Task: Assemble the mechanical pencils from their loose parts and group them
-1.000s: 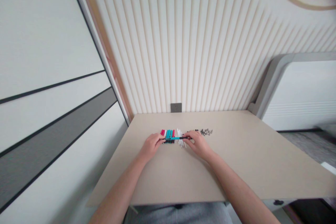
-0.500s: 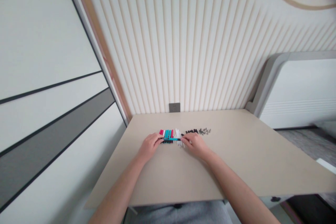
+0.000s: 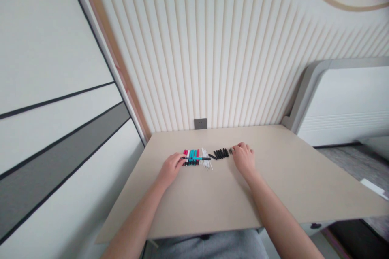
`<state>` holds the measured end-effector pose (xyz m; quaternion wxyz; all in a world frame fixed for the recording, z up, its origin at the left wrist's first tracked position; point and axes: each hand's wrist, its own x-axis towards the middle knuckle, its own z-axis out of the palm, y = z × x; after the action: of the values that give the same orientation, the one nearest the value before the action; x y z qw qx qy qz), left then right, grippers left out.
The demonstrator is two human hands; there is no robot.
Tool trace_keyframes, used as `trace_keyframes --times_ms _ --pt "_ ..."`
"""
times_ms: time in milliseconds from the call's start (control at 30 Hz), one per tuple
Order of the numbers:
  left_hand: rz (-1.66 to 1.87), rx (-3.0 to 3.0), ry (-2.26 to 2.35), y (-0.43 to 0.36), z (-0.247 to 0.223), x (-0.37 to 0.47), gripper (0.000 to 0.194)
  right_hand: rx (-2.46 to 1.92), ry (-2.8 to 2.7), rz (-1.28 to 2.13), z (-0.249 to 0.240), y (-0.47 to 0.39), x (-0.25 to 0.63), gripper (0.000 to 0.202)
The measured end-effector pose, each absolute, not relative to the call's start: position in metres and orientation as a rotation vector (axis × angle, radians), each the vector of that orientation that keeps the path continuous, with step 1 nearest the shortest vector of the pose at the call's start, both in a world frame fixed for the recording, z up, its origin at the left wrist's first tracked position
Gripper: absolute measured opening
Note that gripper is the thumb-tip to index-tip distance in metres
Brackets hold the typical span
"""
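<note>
My left hand (image 3: 171,166) pinches a blue and black pen (image 3: 197,158) by its left end, holding it level above the rows of parts. From the pen's right end a thin, pale tip sticks out. Under it lie pink, white and blue pen barrels (image 3: 191,153) side by side, with dark lower ends. White refills (image 3: 207,164) sit beside them in a loose bunch. Black tubular pen parts (image 3: 221,153) form a slanted row further right. My right hand (image 3: 244,158) is over the small dark metallic pieces (image 3: 231,151), fingers bent and mostly hiding them; what they pinch is hidden.
The parts lie toward the far side of a beige table (image 3: 203,206). Behind it rises a ribbed wall with a dark socket (image 3: 200,124). A white cabinet (image 3: 60,162) stands on the left, and a padded headboard (image 3: 343,105) on the right.
My right hand has let go of the pen's right end and moved right to the small metallic pieces. My left hand still holds the pen, and the black parts are now uncovered.
</note>
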<state>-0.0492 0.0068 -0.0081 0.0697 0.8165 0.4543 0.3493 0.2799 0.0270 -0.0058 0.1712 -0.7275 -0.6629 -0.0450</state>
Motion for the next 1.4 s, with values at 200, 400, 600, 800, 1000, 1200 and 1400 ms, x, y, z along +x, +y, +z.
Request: trace_keyframes --times_ms 200,400,600,800,1000,1200,1400 --pt "1.074 2.454 1.356 0.006 -0.007 -0.049 0.019 -2.143 -1.883 -0.140 -0.008 0.028 0.282 0.025" --pt "1.080 2.452 1.358 0.005 -0.006 -0.049 0.018 -2.130 -1.853 -0.085 -0.011 0.029 0.283 0.028" --pt "1.131 2.433 1.367 0.004 -0.003 -0.048 0.017 -1.820 -1.770 -0.015 -0.009 0.033 0.282 0.026" --pt "1.212 2.381 1.400 0.002 0.000 -0.048 0.019 -1.156 -1.681 0.546 0.000 0.030 0.255 0.025" --pt "1.230 2.361 1.408 0.002 -0.002 -0.049 0.018 -1.037 -1.593 0.712 0.002 0.022 0.239 0.024" --pt "1.184 2.406 1.398 0.002 -0.003 -0.049 0.018 -1.044 -1.547 0.816 0.000 0.021 0.237 0.029" --pt "1.183 2.423 1.379 0.001 -0.002 -0.049 0.020 -1.020 -1.492 0.942 -0.001 0.020 0.234 0.036"
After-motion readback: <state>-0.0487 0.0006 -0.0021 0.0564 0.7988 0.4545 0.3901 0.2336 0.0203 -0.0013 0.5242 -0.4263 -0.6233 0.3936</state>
